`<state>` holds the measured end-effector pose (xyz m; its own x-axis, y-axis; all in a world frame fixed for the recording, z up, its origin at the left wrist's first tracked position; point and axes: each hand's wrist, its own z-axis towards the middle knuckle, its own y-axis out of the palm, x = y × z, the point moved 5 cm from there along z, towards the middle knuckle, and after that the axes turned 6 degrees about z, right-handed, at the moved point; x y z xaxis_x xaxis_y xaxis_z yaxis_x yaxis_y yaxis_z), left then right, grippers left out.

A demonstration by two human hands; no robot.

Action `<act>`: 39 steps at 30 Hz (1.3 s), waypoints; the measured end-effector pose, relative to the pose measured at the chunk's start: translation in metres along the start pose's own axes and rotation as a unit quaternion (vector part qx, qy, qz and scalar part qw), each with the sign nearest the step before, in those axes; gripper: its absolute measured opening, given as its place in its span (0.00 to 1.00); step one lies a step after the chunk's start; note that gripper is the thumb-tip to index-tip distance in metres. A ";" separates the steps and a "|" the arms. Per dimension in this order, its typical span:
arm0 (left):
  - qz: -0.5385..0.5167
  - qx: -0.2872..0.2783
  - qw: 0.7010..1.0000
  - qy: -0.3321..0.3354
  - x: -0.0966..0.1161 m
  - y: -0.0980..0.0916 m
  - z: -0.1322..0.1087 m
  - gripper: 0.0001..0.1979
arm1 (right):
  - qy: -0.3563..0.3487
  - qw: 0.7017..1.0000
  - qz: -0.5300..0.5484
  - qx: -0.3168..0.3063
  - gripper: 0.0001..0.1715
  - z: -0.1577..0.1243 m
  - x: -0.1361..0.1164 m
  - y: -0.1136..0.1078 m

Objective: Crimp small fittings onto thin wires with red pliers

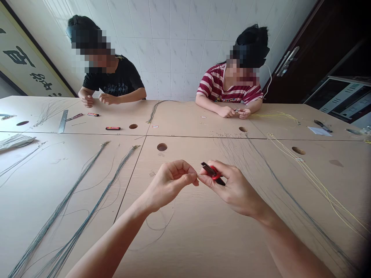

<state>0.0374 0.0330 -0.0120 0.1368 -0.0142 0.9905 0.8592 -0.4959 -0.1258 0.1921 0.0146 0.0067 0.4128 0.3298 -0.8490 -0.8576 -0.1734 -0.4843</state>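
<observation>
Close together above the middle of the table, my two hands meet fingertip to fingertip. My left hand pinches the end of a thin wire, whose loop trails below over the tabletop. My right hand is closed around a small red-and-black tool that looks like a utility knife, lying across its fingers. The right thumb and forefinger also come together at the wire's end. The tip between the fingers is too small to make out.
Two bundles of grey-green wires lie at left, with loose grey wires and yellow wires at right. Across the table sit two people. A steel ruler and a black-and-red utility knife lie between.
</observation>
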 end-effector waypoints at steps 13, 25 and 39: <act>0.029 0.002 1.000 0.008 0.007 -0.001 -0.002 0.06 | 0.008 1.000 0.002 0.002 0.09 0.000 0.001 0.001; 0.046 0.019 0.999 -0.013 0.004 0.001 0.001 0.07 | -0.021 1.000 -0.001 -0.012 0.08 -0.001 -0.003 0.002; 0.046 0.014 0.999 -0.015 0.003 0.000 0.001 0.07 | -0.032 0.999 -0.017 -0.013 0.09 0.000 -0.002 0.003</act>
<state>0.0389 0.0340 -0.0092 0.2290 -0.0325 0.9729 0.8564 -0.4684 -0.2173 0.1882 0.0129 0.0070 0.4204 0.3949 -0.8169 -0.8346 -0.1848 -0.5189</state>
